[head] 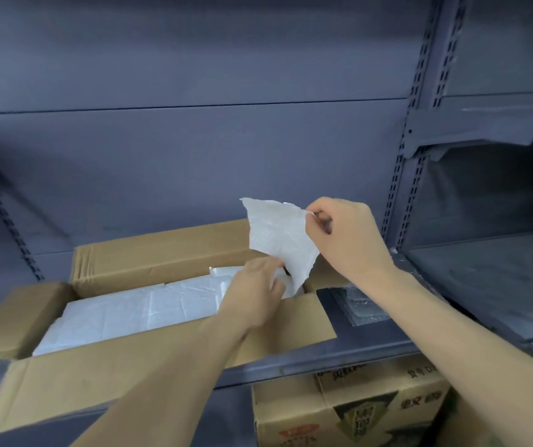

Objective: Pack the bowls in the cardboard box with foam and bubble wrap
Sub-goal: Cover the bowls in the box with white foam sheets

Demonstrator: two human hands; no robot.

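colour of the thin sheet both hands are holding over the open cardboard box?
White, slightly crinkled foam sheet; head view shows it best.

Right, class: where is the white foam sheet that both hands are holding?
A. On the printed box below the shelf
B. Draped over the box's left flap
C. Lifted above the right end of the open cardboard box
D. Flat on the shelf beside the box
C: the right hand and left hand pinch the foam sheet above the open cardboard box, at its right end.

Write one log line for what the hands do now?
right hand: holds foam sheet | left hand: at its bottom | box: open
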